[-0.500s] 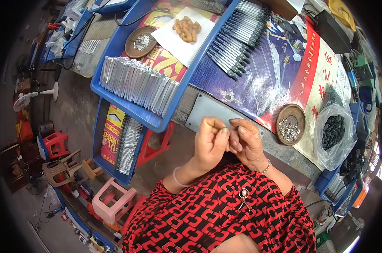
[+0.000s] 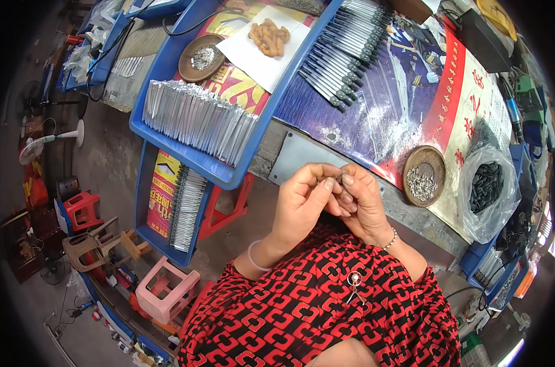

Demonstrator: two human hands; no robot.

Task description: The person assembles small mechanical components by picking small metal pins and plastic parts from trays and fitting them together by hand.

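In front of my chest, my left hand [image 2: 305,199] and my right hand [image 2: 362,202] meet at the fingertips. Both are closed in a pinch, thumbs against curled fingers. Something small and dark seems to sit between the fingertips, too tiny and covered to name. Just beyond the hands lies a grey metal plate [image 2: 305,156] at the table's edge. To the right of them stands a round brown bowl [image 2: 438,160] of small silvery metal pieces [image 2: 422,185]. Further right, a clear plastic bag [image 2: 504,211] holds small black parts [image 2: 487,183].
A blue tray [image 2: 228,177] at left holds a row of thin silvery strips [image 2: 198,119], a brown dish [image 2: 189,70] and fried snacks [image 2: 269,38] on white paper. Dark-ended metal rods [image 2: 342,67] lie beyond. A lower blue tray [image 2: 144,211] and pink stool [image 2: 167,290] stand at left.
My fingertips have come closer together, the right hand shifting slightly left and up. Both hands stay pinched. The surroundings have shifted only slightly in view.
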